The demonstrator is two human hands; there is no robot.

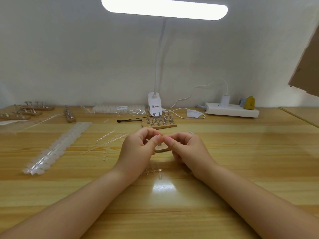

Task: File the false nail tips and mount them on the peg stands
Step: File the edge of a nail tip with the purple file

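With my left hand [138, 144] and right hand [183, 145] both curled, fingertips pinching together over the small peg stand [161, 149] on the surface [241, 152], I judge the barely visible nail tip could slip or sit crooked if I press unevenly.

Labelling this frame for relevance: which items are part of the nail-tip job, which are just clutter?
Job: left hand, right hand, peg stand between them, strip of nail tips, peg stands behind.
Lying about: power strip, lamp clamp, black brush.
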